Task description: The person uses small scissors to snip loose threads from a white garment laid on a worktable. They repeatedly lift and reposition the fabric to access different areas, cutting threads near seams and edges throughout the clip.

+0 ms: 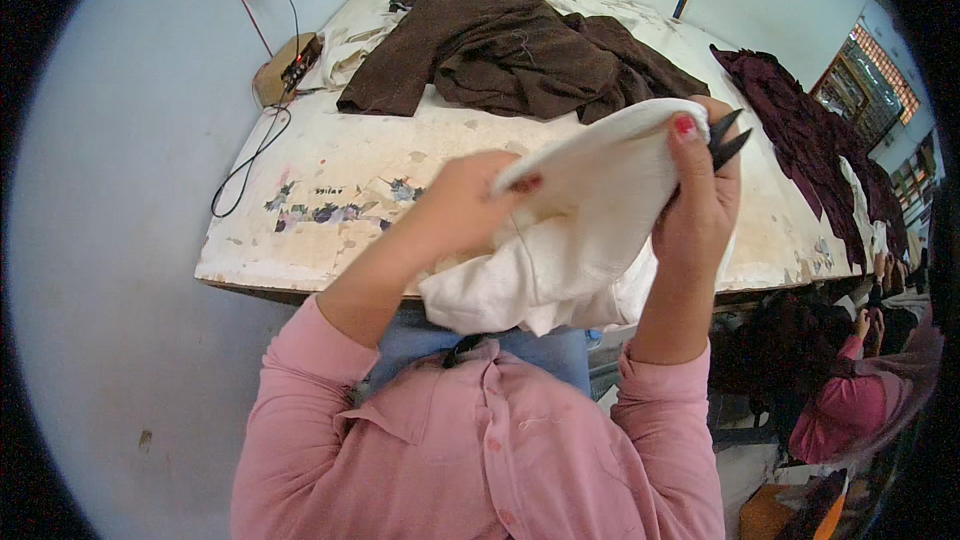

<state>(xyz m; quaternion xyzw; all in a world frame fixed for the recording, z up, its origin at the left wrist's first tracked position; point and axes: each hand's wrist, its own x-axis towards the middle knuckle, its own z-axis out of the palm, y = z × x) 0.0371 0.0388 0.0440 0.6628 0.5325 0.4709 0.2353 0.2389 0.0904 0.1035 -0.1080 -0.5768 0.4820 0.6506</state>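
A white cloth garment [590, 225] is stretched between my hands above the near edge of the table, its lower folds hanging toward my lap. My left hand [470, 200], slightly blurred, is closed on the garment's left edge. At the upper right corner, my right hand [705, 185] pinches the cloth with the thumb on top. Two dark pointed blades, like those of thread snips [732, 140], stick out past the fingers of that same hand. The palm hides the rest of the tool.
A dark brown garment [520, 45] lies heaped on the worn white table [300, 170]. Dark maroon cloth [800, 130] drapes over its right side. A small box with a cable [290, 70] sits at the left, against the wall. Another person in pink [845, 410] is at the far right.
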